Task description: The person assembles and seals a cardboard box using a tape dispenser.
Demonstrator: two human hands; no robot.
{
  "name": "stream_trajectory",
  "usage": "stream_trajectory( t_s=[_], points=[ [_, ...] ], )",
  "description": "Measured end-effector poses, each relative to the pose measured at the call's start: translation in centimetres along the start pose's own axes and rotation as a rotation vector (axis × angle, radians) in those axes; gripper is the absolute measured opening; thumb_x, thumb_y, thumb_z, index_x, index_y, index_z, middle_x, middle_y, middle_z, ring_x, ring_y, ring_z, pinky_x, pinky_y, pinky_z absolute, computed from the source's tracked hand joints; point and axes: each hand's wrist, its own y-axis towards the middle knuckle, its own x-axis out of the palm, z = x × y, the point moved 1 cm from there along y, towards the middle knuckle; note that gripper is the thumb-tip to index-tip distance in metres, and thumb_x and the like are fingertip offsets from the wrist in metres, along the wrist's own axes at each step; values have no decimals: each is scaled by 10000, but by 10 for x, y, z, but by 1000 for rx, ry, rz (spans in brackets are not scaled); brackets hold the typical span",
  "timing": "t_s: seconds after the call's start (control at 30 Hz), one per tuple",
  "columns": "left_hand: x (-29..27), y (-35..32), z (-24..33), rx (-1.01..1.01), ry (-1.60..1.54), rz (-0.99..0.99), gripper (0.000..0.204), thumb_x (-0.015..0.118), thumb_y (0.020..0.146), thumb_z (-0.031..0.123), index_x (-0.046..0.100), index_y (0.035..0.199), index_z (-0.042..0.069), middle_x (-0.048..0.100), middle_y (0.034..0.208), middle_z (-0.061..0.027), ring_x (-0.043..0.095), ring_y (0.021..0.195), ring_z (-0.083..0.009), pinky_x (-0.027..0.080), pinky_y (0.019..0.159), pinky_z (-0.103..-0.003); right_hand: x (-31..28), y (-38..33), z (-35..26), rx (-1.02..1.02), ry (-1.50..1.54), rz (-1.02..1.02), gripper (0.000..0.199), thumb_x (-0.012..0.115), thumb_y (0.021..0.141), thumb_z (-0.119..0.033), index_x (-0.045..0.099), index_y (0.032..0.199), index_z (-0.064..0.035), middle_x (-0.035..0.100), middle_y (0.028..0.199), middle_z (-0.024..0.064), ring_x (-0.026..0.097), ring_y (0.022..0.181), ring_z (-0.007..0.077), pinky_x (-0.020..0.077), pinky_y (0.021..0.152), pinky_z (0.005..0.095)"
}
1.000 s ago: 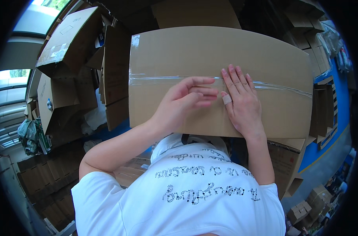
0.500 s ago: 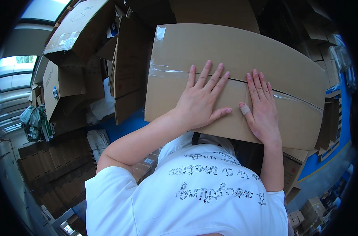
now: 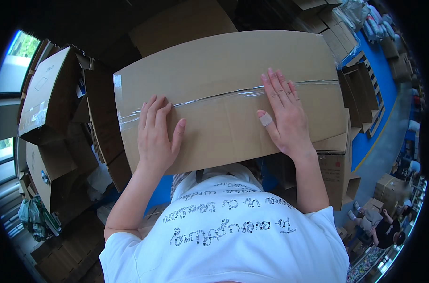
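Observation:
A large closed cardboard box (image 3: 219,127) lies in front of me, with a seam running across its top. Clear tape (image 3: 233,93) follows that seam, and some of it folds down over the left edge. My left hand (image 3: 155,141) rests on the top's left half, fingers slightly bent at the seam and thumb spread. Farther right, my right hand (image 3: 287,120) lies flat, its fingers stretched over the seam. A pale bandage (image 3: 265,120) wraps the right thumb. Neither hand holds anything.
Open cartons (image 3: 45,94) and folded cardboard (image 3: 103,118) stand at the left. More boxes (image 3: 334,165) sit close by on the right, beside a blue floor strip (image 3: 365,151). At the far lower right a person (image 3: 386,231) is near other cartons.
My left hand has moved left along the seam, away from the right hand. My right hand still lies on the box. The view has turned, so the box appears farther left.

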Motion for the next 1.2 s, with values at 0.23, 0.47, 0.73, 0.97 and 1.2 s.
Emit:
stream_trajectory(
  t_s=[0.23, 0.47, 0.73, 0.97, 1.2],
  points=[
    [6, 47, 61, 346, -79, -74, 604, 426, 963, 386, 281, 1454, 66, 235, 1526, -134, 145, 1433, -310, 110, 1157, -469, 1, -23, 26, 108, -38, 54, 578, 527, 917, -267, 351, 1425, -53, 341, 1475, 153, 276, 1391, 288, 195, 1146, 433],
    [9, 88, 84, 589, -75, -108, 612, 427, 959, 400, 266, 1466, 97, 226, 1533, -109, 135, 1434, -298, 86, 1160, -480, 2, -40, 41, 271, 68, 378, 370, 541, 890, -114, 550, 1253, -40, 533, 1301, 155, 477, 1233, 330, 338, 1064, 454],
    [15, 117, 81, 703, -321, -2, 423, 660, 837, 220, 521, 1213, 86, 491, 1305, -116, 437, 1252, -306, 365, 1040, -434, 4, -43, 39, 143, 32, 395, 237, 587, 841, -95, 656, 1063, -53, 592, 1144, 116, 556, 1033, 314, 428, 939, 426],
    [18, 124, 93, 880, -245, 97, 282, 699, 780, 128, 577, 1030, 78, 575, 1013, -75, 569, 957, -252, 499, 812, -347, -2, -41, 33, 5, -31, 261, 259, 603, 842, -207, 666, 1084, -138, 567, 1093, 73, 529, 1035, 252, 381, 970, 417],
    [9, 125, 110, 948, 97, -20, 312, 676, 781, 123, 591, 1076, 67, 591, 982, -60, 579, 955, -213, 516, 792, -295, 1, -41, 30, -7, -83, 240, 328, 597, 854, -267, 633, 1165, -169, 556, 1100, 56, 510, 1055, 209, 349, 996, 401]
  ],
)
